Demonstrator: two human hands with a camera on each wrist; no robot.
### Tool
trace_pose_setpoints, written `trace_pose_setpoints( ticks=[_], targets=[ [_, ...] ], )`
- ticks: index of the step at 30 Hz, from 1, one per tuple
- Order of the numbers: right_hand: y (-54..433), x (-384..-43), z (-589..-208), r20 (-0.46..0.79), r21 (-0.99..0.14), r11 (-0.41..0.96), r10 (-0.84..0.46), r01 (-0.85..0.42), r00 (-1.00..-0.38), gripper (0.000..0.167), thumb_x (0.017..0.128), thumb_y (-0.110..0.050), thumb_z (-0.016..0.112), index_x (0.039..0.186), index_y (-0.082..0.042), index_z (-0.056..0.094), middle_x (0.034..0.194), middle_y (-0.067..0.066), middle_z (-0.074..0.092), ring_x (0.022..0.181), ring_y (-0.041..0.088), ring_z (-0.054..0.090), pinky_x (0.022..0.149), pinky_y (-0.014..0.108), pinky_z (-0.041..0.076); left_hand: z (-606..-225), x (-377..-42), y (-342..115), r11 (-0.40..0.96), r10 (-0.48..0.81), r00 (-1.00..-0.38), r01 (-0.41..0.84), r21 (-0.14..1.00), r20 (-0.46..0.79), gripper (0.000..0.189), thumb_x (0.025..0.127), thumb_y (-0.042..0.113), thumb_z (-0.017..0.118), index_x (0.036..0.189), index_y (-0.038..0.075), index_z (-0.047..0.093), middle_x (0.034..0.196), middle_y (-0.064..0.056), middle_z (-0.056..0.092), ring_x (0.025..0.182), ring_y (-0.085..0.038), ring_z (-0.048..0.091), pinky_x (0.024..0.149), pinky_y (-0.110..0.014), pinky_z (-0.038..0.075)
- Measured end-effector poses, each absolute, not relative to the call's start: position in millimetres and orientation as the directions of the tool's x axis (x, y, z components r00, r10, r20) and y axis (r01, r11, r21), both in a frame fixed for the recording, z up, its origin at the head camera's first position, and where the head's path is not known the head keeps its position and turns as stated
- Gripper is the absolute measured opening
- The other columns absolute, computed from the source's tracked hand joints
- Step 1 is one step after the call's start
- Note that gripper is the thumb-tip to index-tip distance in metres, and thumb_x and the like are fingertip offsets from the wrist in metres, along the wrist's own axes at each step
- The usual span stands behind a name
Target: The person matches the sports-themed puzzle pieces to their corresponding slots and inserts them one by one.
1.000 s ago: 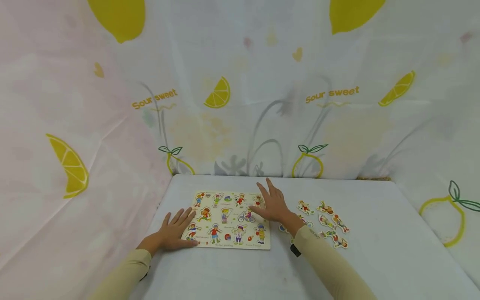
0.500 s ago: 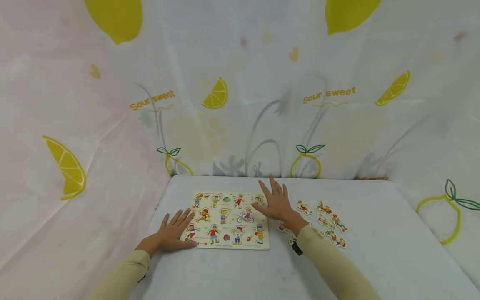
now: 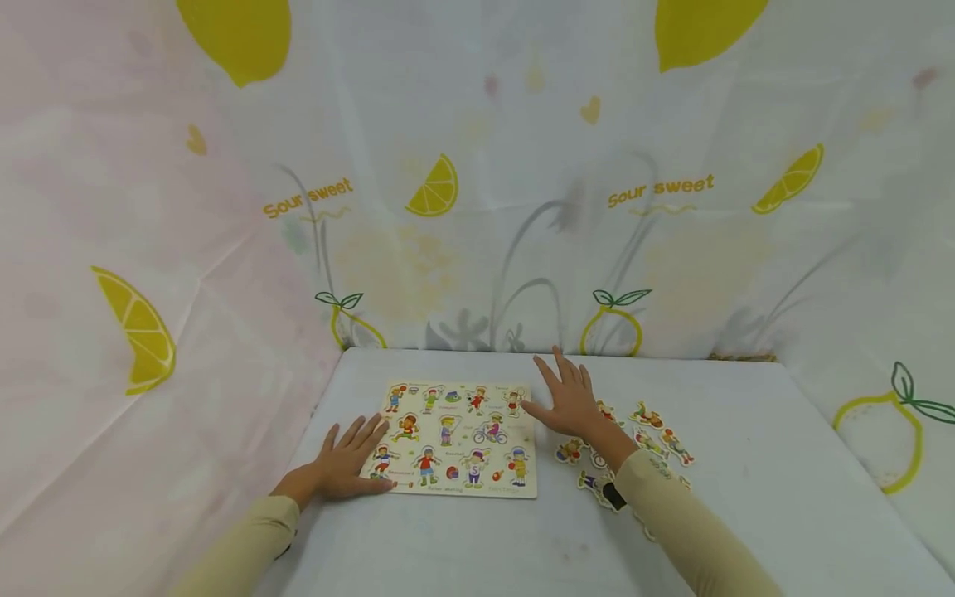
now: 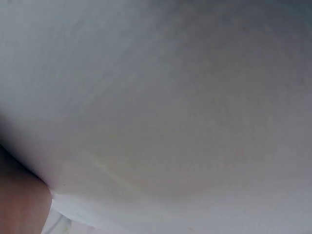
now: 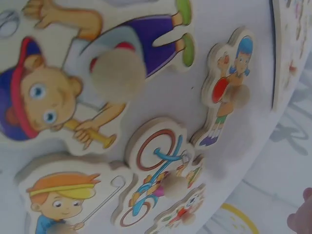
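A flat puzzle board (image 3: 464, 431) printed with sports figures lies on the white table in the head view. My left hand (image 3: 345, 460) rests spread on its left edge. My right hand (image 3: 569, 406), fingers extended, is over the board's right edge, holding nothing. Close to it lie loose wooden puzzle pieces with round knobs. The right wrist view shows a baseball-player piece (image 5: 51, 100), a girl-with-paddle piece (image 5: 233, 85), a bicycle piece (image 5: 156, 163) and a golfer piece (image 5: 63, 195). My right forearm hides some pieces in the head view.
More loose pieces (image 3: 647, 414) lie to the right of my right hand. White cloth (image 3: 448, 547) covers the table. Behind and at the sides hang fabric walls (image 3: 477, 249) printed with lemons. The left wrist view mostly shows blurred pale cloth (image 4: 156, 122).
My right hand has moved to the right, from above the board's upper right part to its right edge, uncovering the corner figure. My left hand stays in place.
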State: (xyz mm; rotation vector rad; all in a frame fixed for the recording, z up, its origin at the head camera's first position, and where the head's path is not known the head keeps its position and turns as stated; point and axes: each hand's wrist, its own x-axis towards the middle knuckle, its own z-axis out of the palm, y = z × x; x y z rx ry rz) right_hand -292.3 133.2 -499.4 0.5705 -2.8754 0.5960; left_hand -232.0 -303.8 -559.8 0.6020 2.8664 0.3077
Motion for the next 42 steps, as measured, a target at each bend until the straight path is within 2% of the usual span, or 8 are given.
trace_pose_setpoints(
  ticks=[7, 15, 20, 25, 31, 34, 37, 42],
  targets=[
    [151.9, -291.7, -503.0, 0.237, -0.326, 0.855, -0.341, -0.405, -0.91, 0.085, 0.089, -0.053, 0.064, 0.157, -0.016, 0.028, 0.165, 0.02, 0.011, 0.146, 0.047, 0.024, 0.117, 0.068, 0.013, -557.6, -233.2, -301.9, 0.903, 0.403, -0.898, 0.359, 0.237, -0.178, 0.111, 0.079, 0.08, 0.055, 0.16, 0.016, 0.013, 0.168, -0.009, 0.008, 0.153, -0.04, 0.006, 0.114, -0.07, -0.003],
    [170.4, -291.6, -506.9, 0.258, -0.216, 0.87, -0.387, -0.444, -0.885, 0.082, 0.09, -0.054, 0.061, 0.157, -0.017, 0.029, 0.164, 0.022, 0.014, 0.144, 0.044, 0.028, 0.115, 0.069, 0.017, -549.0, -226.5, -298.8, 0.893, 0.416, -0.891, 0.363, 0.267, -0.18, 0.11, 0.081, 0.077, 0.056, 0.159, 0.012, 0.015, 0.167, -0.014, 0.009, 0.151, -0.044, 0.006, 0.112, -0.072, -0.004],
    [185.0, -293.9, -503.6, 0.273, -0.24, 0.868, -0.368, -0.434, -0.889, 0.081, 0.091, -0.053, 0.061, 0.155, -0.014, 0.032, 0.163, 0.024, 0.017, 0.142, 0.047, 0.029, 0.114, 0.07, 0.017, -548.1, -226.6, -297.2, 0.894, 0.412, -0.893, 0.358, 0.268, -0.182, 0.11, 0.081, 0.078, 0.056, 0.159, 0.013, 0.013, 0.167, -0.013, 0.008, 0.152, -0.043, 0.006, 0.113, -0.072, -0.004],
    [205.2, -297.6, -499.2, 0.238, -0.256, 0.881, -0.341, -0.398, -0.909, 0.08, 0.092, -0.05, 0.06, 0.156, -0.014, 0.028, 0.164, 0.024, 0.011, 0.144, 0.047, 0.026, 0.116, 0.069, 0.012, -542.9, -226.6, -296.2, 0.899, 0.407, -0.895, 0.357, 0.252, -0.183, 0.11, 0.081, 0.077, 0.056, 0.159, 0.01, 0.016, 0.167, -0.015, 0.01, 0.151, -0.044, 0.007, 0.113, -0.072, -0.002],
    [230.9, -293.5, -497.9, 0.245, -0.301, 0.872, -0.32, -0.386, -0.915, 0.078, 0.094, -0.048, 0.057, 0.156, -0.011, 0.028, 0.163, 0.026, 0.009, 0.143, 0.051, 0.022, 0.114, 0.071, 0.008, -547.5, -227.9, -298.2, 0.899, 0.408, -0.894, 0.359, 0.251, -0.184, 0.111, 0.08, 0.079, 0.055, 0.159, 0.013, 0.013, 0.167, -0.012, 0.007, 0.152, -0.041, 0.005, 0.114, -0.071, -0.004],
    [242.5, -290.8, -500.9, 0.274, -0.312, 0.87, -0.302, -0.381, -0.913, 0.077, 0.095, -0.054, 0.052, 0.157, -0.014, 0.027, 0.162, 0.027, 0.012, 0.14, 0.053, 0.024, 0.112, 0.072, 0.01, -547.3, -228.4, -297.6, 0.895, 0.412, -0.895, 0.361, 0.263, -0.173, 0.11, 0.08, 0.077, 0.057, 0.159, 0.012, 0.015, 0.167, -0.013, 0.009, 0.152, -0.042, 0.006, 0.113, -0.072, -0.003],
    [250.8, -290.0, -503.8, 0.255, -0.335, 0.876, -0.27, -0.347, -0.928, 0.074, 0.098, -0.051, 0.05, 0.156, -0.012, 0.027, 0.162, 0.028, 0.013, 0.14, 0.054, 0.023, 0.112, 0.072, 0.01, -543.3, -227.5, -296.0, 0.901, 0.405, -0.895, 0.356, 0.249, -0.185, 0.11, 0.081, 0.076, 0.058, 0.159, 0.011, 0.016, 0.167, -0.013, 0.009, 0.152, -0.042, 0.007, 0.113, -0.072, -0.002],
    [259.6, -290.8, -507.7, 0.193, -0.346, 0.893, -0.235, -0.29, -0.953, 0.075, 0.095, -0.039, 0.06, 0.154, -0.004, 0.029, 0.161, 0.03, 0.015, 0.139, 0.056, 0.024, 0.111, 0.073, 0.016, -542.9, -227.6, -296.5, 0.908, 0.394, -0.899, 0.35, 0.229, -0.192, 0.109, 0.081, 0.077, 0.056, 0.159, 0.012, 0.015, 0.167, -0.012, 0.008, 0.153, -0.041, 0.006, 0.114, -0.071, -0.001]
  ],
)
